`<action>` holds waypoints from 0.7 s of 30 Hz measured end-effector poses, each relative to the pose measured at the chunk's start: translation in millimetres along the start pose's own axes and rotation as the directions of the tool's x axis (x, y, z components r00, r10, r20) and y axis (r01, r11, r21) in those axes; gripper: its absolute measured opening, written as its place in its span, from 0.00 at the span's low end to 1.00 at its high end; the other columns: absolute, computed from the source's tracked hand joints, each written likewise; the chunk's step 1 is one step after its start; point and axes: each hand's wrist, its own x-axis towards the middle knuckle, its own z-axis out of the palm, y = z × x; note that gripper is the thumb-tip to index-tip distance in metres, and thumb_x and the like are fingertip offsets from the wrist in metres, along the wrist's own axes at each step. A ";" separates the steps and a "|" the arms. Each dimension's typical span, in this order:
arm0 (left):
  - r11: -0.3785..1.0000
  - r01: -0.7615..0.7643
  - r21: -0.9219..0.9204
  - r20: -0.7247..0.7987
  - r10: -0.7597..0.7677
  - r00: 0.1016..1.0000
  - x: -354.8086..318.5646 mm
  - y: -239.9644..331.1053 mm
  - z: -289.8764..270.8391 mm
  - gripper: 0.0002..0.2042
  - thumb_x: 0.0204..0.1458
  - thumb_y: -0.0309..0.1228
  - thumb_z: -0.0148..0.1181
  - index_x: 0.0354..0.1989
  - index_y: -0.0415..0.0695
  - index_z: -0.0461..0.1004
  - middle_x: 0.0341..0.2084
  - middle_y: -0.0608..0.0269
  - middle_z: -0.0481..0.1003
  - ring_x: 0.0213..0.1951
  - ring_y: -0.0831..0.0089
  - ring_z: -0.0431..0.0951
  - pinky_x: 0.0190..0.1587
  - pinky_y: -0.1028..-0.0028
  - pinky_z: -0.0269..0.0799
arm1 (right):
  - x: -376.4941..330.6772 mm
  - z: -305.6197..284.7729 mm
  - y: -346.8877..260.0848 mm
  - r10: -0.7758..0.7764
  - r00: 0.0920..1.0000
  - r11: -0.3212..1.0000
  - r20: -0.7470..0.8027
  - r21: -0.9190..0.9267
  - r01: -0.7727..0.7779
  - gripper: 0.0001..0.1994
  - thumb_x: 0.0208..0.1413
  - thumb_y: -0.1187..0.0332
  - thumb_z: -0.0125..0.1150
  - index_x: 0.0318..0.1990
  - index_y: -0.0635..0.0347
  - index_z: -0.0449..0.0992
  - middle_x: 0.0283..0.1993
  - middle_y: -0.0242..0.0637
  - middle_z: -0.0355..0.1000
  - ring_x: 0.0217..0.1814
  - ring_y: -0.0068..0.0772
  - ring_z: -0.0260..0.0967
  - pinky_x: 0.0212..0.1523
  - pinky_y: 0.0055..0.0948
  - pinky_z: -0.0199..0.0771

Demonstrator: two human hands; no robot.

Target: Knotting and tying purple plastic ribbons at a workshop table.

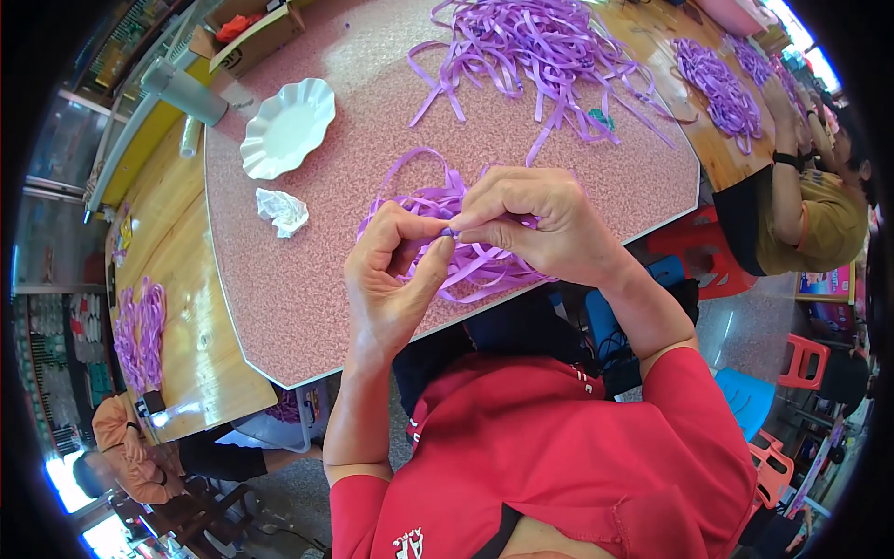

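Head view. Both hands are raised over the near edge of the pink speckled tabletop (307, 279), fingertips meeting. The left hand (396, 279) pinches thumb against forefinger, the right hand (535, 224) does the same, and both grips are closed on one small spot of a purple ribbon strip (448, 232), a tiny dark-purple bit between the two thumbs. The strip is thin, flat, glossy and lilac.

Just behind and under the grip lies a loose bundle of purple ribbon strips (484, 265): long narrow bands, curled and overlapping, some looping up past the left hand, some trailing off the tabletop edge below the right hand. Whether the pinched strip belongs to this bundle I cannot tell.

Far beyond the grip there is a bigger tangled heap of purple strips (531, 47). Left of the grip sits a crumpled white tissue (282, 211); farther on, a white scalloped plate (289, 126).

Right of the grip, another person in a mustard shirt (819, 228) sits at a wooden tabletop (717, 154) with more purple strips (717, 88). Lower left, a person in an orange top (130, 456) is near another purple pile (140, 331).
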 end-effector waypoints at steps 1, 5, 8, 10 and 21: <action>1.000 0.000 0.000 0.000 0.000 1.000 0.0 0.0 -0.5 0.04 0.56 0.20 0.64 0.38 0.37 0.76 0.31 0.70 0.69 0.34 0.86 0.69 0.38 0.84 0.65 | -0.3 0.8 0.2 -0.005 1.000 1.000 -0.015 0.005 0.005 0.06 0.53 0.80 0.69 0.39 0.64 0.83 0.36 0.35 0.79 0.37 0.22 0.75 0.35 0.22 0.74; 0.994 -0.036 0.103 -0.005 0.037 0.999 -1.1 -0.6 0.5 0.04 0.55 0.20 0.64 0.37 0.37 0.77 0.30 0.70 0.68 0.31 0.87 0.67 0.33 0.84 0.62 | -3.2 5.5 -1.4 0.164 0.986 0.970 -0.023 0.186 -0.157 0.06 0.53 0.81 0.69 0.38 0.64 0.83 0.36 0.36 0.78 0.37 0.24 0.75 0.36 0.23 0.74; 0.994 -0.032 0.104 -0.047 0.037 0.998 -2.1 2.8 5.4 0.03 0.56 0.20 0.65 0.37 0.38 0.77 0.30 0.71 0.67 0.30 0.87 0.65 0.31 0.84 0.59 | -1.3 5.8 -4.6 0.214 0.976 0.948 -0.027 0.246 -0.201 0.06 0.54 0.81 0.68 0.38 0.64 0.83 0.36 0.36 0.78 0.38 0.24 0.75 0.37 0.23 0.74; 0.996 -0.019 0.084 -0.070 0.025 0.997 -2.4 3.0 6.5 0.03 0.56 0.20 0.65 0.37 0.38 0.77 0.29 0.72 0.67 0.29 0.87 0.63 0.30 0.84 0.58 | 0.2 4.0 -6.4 0.066 0.998 0.997 -0.022 0.041 -0.065 0.05 0.55 0.82 0.66 0.39 0.66 0.82 0.39 0.37 0.77 0.40 0.23 0.74 0.39 0.22 0.74; 0.977 -0.192 0.096 -0.182 0.207 0.961 -2.2 -13.8 14.8 0.06 0.56 0.22 0.67 0.40 0.38 0.79 0.29 0.70 0.67 0.28 0.85 0.63 0.29 0.82 0.57 | -7.9 20.1 12.4 0.226 0.969 0.846 -0.103 0.514 -0.143 0.06 0.58 0.81 0.64 0.42 0.65 0.81 0.43 0.39 0.77 0.43 0.23 0.74 0.42 0.21 0.74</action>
